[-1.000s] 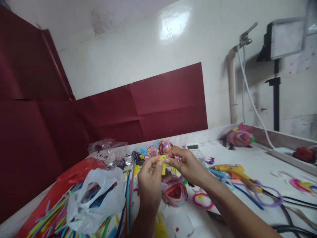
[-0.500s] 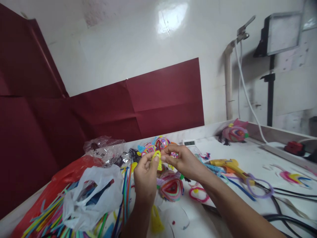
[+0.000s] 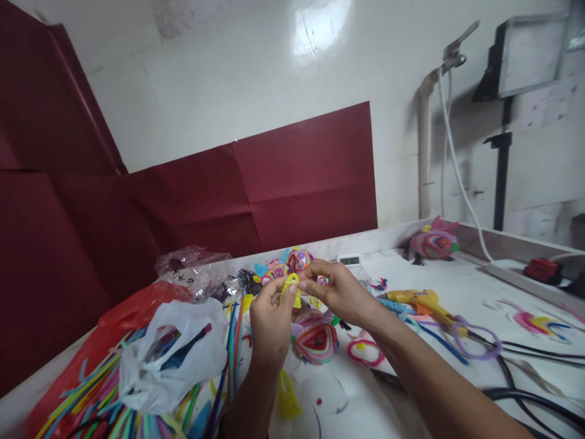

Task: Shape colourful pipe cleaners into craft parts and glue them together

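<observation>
Between thumb and fingers, my left hand (image 3: 273, 311) pinches a small yellow fuzzy piece (image 3: 290, 288), bent into a rounded loop. My right hand (image 3: 336, 289) closes its thumb and fingertips at the right edge of the same piece. Just below the hands lies a round ornament (image 3: 316, 341) of coiled red, pink and green stems. More colourful coiled ornaments (image 3: 299, 260) sit behind the fingers, partly hidden. A yellow bundle (image 3: 287, 395) lies on the white table beside my left forearm.
At the left, a white plastic bag (image 3: 176, 360) and a red bag (image 3: 137, 311) lie among many coloured stems. A yellow glue gun (image 3: 423, 300), a purple ring (image 3: 478, 353) and black cables are at the right. A power strip (image 3: 512, 272) and a pink ornament (image 3: 432, 241) stand farther back.
The view has shifted slightly. The yellow piece is turned a little in my fingers, and the right fingertips have moved slightly at its edge.
</observation>
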The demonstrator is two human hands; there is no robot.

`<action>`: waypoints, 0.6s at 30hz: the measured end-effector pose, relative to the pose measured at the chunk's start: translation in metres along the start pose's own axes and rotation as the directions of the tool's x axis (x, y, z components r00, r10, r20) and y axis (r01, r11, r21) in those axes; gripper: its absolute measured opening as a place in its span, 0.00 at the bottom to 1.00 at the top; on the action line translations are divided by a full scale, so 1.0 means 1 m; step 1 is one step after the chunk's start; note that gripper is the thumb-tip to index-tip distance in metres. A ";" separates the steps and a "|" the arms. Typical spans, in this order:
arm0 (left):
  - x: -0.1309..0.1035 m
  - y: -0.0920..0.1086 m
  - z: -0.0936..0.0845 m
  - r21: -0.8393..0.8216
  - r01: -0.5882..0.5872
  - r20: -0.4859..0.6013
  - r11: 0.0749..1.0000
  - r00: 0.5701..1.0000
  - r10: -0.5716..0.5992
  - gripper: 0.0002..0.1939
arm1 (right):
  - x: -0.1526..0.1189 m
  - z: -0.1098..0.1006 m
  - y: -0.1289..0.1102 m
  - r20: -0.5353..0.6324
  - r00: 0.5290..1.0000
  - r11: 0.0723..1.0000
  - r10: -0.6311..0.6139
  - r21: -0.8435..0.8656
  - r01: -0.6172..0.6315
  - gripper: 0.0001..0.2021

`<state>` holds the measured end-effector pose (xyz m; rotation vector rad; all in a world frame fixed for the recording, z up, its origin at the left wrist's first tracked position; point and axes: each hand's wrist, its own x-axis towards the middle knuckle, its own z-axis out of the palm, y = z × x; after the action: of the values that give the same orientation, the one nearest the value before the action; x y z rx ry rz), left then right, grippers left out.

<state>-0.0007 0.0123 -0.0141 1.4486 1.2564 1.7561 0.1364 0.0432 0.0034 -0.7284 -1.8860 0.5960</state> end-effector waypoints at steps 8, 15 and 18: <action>0.000 -0.002 -0.002 0.103 -0.054 -0.005 0.993 0.998 0.055 0.12 | -0.001 -0.001 -0.003 0.010 1.000 1.000 0.012 -0.020 -0.012 0.07; 0.001 -0.005 -0.004 0.092 -0.061 0.000 0.994 0.998 0.061 0.12 | -0.001 -0.001 -0.005 0.007 0.999 0.999 0.032 -0.029 -0.032 0.07; 0.000 -0.008 -0.003 0.071 -0.085 -0.028 0.994 0.996 0.087 0.11 | -0.001 -0.002 -0.006 -0.002 0.999 0.997 0.043 -0.070 -0.043 0.08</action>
<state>-0.0045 0.0149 -0.0216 1.5415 1.3004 1.8139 0.1371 0.0382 0.0070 -0.8169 -1.9026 0.5587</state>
